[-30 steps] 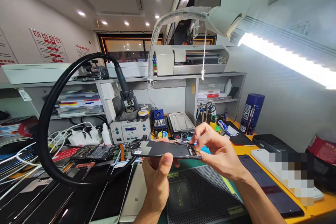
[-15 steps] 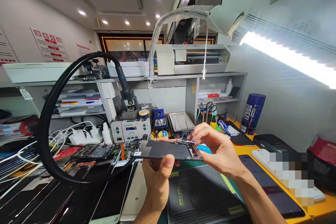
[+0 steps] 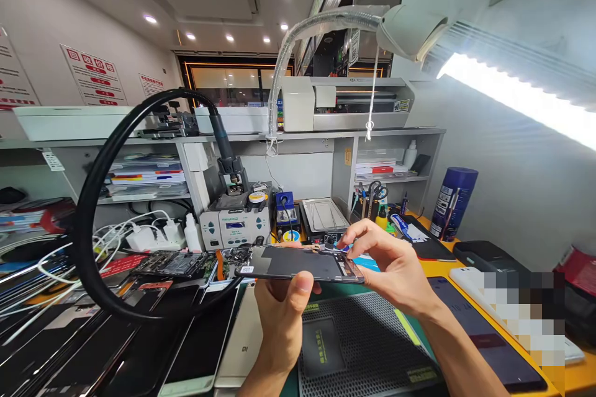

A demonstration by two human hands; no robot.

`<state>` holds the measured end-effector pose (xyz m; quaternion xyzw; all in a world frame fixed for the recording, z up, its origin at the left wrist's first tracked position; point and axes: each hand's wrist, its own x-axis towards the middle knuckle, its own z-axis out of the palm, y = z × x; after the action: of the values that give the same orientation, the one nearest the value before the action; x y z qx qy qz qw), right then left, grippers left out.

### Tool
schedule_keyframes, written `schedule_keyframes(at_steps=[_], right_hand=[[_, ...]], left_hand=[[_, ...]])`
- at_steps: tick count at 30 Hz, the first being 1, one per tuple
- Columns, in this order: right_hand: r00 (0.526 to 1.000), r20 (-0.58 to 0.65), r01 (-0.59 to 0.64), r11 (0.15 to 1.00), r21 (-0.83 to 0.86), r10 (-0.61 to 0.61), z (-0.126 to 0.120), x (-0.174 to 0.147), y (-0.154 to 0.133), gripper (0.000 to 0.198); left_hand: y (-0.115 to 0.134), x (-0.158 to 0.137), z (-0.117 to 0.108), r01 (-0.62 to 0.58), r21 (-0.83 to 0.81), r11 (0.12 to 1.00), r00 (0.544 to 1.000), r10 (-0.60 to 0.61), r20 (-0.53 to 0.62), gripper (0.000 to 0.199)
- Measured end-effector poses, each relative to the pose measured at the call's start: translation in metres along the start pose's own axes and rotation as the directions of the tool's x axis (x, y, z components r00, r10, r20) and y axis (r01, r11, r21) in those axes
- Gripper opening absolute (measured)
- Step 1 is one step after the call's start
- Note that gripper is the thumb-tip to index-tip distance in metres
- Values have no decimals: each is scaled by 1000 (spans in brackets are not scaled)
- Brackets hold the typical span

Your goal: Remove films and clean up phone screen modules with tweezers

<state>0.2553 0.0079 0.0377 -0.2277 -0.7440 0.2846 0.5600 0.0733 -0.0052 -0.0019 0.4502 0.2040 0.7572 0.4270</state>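
Only the viewpoint shifts slightly. Left fingers (image 3: 302,288) clamp the phone screen assembly (image 3: 293,262), tips mostly hidden underneath; right fingers (image 3: 361,236) curl partly open at its end, grip unclear.

A black and dark-grey phone panel (image 3: 284,263) bore a white label (image 3: 247,269) at its 9 o'clock end. Between 4 and 5 o'clock from it, a black pad (image 3: 372,335) showed dotted mesh and yellow-green lettering; at 7, a phone (image 3: 242,344) gleamed pale gold. The tabletop (image 3: 580,379) was yellow toward 4. A deep-blue can (image 3: 454,198) carried white markings between 2 and 3, a station (image 3: 235,237) was light grey at 10, and a poster (image 3: 94,76) mixed white, red and black between 10 and 11.
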Motion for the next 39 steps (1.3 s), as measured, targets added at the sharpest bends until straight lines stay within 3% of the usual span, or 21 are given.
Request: schedule_keyframes(at_steps=[10,21,23,25,28,39], right_hand=[[1000,-22,21,1000,-16,-21,2,-1,0,13],[989,-82,112,988,-105,-121,6,-5,-2,15],[994,-85,64,996,-69,-70,7,-6,-4,20],[996,-50,-67,993,95,72,7,-5,-5,33],[970,34,-236,908,346,239,8,-2,-3,45],[945,-4,-281,818,502,327,19,4,2,35]], left_hand=[[0,-1,0,-9,3,1000,1000,9,-2,39],[2,1,0,136,-106,985,990,-139,-22,43],[4,1,3,135,-126,983,990,-138,-14,44],[7,2,5,125,-124,984,992,-126,0,43],[9,3,6,121,-105,987,992,-124,-19,43],[7,5,8,132,-100,986,991,-134,-6,40]])
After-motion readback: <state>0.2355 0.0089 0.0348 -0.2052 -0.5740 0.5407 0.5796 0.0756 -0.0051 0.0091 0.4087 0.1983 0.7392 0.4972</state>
